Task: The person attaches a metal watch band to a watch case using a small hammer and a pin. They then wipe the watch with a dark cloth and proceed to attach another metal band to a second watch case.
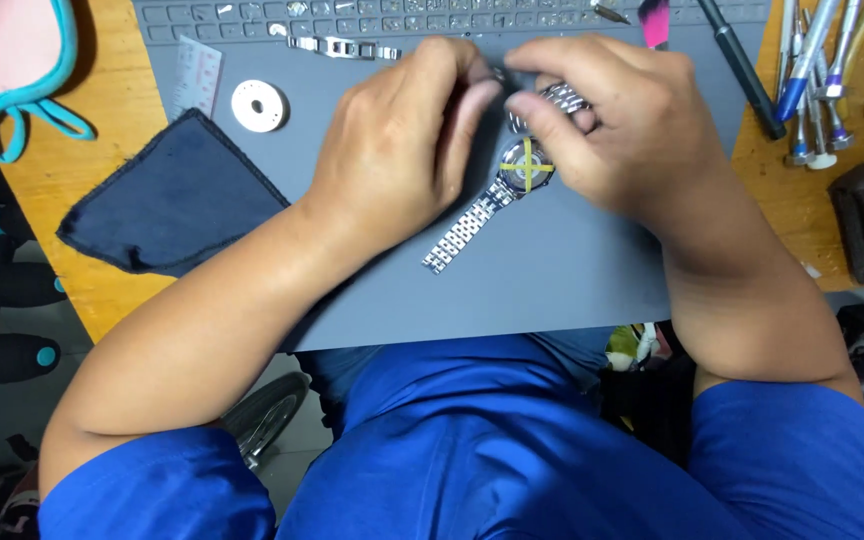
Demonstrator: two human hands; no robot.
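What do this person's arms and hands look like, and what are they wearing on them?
Both arms are bare from the short sleeves down. The sleeves belong to a plain bright blue top without visible markings. The left hand and right hand are bare: no gloves, and no rings, wristband or watch show on either wrist.

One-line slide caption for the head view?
Both hands work a steel-bracelet wristwatch on a grey mat.

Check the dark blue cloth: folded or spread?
Spread. The dark blue cloth lies flat in a single layer across the grey mat's left edge.
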